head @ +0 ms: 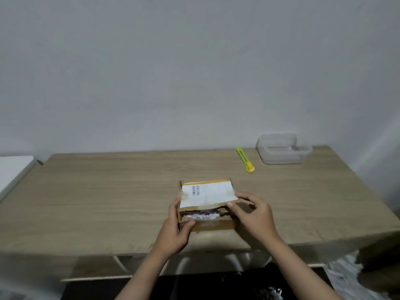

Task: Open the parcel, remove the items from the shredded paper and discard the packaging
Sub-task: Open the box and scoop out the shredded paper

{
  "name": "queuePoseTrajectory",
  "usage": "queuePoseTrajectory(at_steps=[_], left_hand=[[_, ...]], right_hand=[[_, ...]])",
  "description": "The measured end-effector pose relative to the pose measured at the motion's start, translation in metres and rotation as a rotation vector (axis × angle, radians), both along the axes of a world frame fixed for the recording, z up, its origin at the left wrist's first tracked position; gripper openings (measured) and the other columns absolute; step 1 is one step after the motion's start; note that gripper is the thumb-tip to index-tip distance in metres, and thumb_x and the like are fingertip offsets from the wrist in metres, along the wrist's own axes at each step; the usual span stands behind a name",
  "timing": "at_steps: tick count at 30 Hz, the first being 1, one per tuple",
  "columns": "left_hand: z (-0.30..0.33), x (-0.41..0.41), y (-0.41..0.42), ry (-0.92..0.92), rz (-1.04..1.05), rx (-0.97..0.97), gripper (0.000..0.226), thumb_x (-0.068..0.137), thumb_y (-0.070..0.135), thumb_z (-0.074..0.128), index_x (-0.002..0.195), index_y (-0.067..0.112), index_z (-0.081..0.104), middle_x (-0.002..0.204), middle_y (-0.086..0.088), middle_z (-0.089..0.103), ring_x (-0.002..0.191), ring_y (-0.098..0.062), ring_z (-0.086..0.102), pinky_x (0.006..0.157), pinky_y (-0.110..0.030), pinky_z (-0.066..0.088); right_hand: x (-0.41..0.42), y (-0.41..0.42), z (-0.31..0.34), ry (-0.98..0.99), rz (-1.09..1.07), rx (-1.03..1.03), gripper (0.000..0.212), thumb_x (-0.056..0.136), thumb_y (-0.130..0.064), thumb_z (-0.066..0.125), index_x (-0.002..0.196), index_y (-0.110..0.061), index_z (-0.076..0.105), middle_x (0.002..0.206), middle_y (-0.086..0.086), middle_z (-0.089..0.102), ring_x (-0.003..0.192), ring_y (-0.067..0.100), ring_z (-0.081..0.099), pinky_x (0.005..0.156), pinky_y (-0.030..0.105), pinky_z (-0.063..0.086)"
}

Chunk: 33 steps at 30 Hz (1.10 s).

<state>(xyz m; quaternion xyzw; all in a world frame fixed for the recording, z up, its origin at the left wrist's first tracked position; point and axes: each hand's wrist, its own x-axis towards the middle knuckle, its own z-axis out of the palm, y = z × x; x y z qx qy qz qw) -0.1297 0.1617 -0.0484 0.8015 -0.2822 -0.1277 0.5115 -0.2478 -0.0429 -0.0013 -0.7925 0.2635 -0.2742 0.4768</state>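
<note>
A small brown cardboard parcel point(207, 193) with a white shipping label lies on the wooden table point(108, 202), near its front edge. Its near flap is lifted a little, and shredded paper point(201, 215) shows white and dark in the gap. My left hand point(176, 229) grips the parcel's lower left corner, thumb on the front wall. My right hand point(253, 215) holds the raised flap at its right end, fingertips under the edge. The items inside are hidden.
A yellow-green utility knife point(245, 160) lies behind the parcel to the right. A clear plastic container point(283, 151) stands at the table's back right by the wall. Below the front edge a dark bag point(249, 286) with some shredded paper shows.
</note>
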Motion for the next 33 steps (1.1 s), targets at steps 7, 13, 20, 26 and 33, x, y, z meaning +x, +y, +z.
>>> queuePoseTrajectory(at_steps=[7,13,20,26,33], left_hand=[[0.002,-0.004,0.015,-0.037,-0.076,0.056,0.072,0.080,0.042,0.060,0.139,0.026,0.023,0.118,0.005,0.061,0.088,-0.008,0.065,0.080,-0.017,0.047],[0.008,-0.004,0.017,-0.061,-0.097,0.090,0.067,0.080,0.040,0.062,0.133,0.029,0.024,0.114,0.021,0.056,0.083,-0.004,0.061,0.080,-0.010,0.043],[0.009,-0.004,0.017,-0.053,-0.084,0.087,0.066,0.085,0.018,0.066,0.137,0.018,0.025,0.119,0.030,0.044,0.109,0.003,0.052,0.085,0.002,0.032],[0.011,-0.007,0.016,-0.035,-0.068,0.146,0.071,0.082,0.038,0.063,0.139,0.023,0.022,0.123,0.006,0.058,0.091,-0.014,0.064,0.076,-0.014,0.041],[0.025,0.009,0.020,0.010,-0.094,0.240,0.076,0.066,0.055,0.070,0.126,0.029,0.032,0.121,0.010,0.060,0.110,-0.008,0.059,0.092,-0.024,0.046]], right_hand=[[0.005,0.013,0.014,-0.185,-0.080,0.081,0.024,0.077,-0.023,0.074,0.095,-0.036,0.065,0.100,-0.004,0.070,0.098,0.011,0.065,0.087,0.031,0.051],[0.033,-0.004,0.029,-0.143,-0.038,0.037,0.038,0.083,-0.029,0.068,0.119,-0.022,0.059,0.116,0.000,0.063,0.106,0.012,0.060,0.073,-0.003,0.038],[0.061,-0.019,0.028,-0.050,0.079,0.058,0.058,0.083,-0.028,0.067,0.135,-0.019,0.043,0.134,-0.004,0.043,0.118,0.017,0.052,0.087,0.019,0.046],[0.074,-0.027,0.023,0.044,0.158,0.129,0.070,0.081,-0.024,0.069,0.141,-0.024,0.034,0.144,-0.003,0.039,0.127,0.018,0.043,0.106,0.042,0.041],[0.076,-0.027,0.013,0.212,0.263,0.240,0.068,0.084,-0.014,0.066,0.143,-0.015,0.031,0.146,0.005,0.039,0.110,0.026,0.059,0.087,0.036,0.051]])
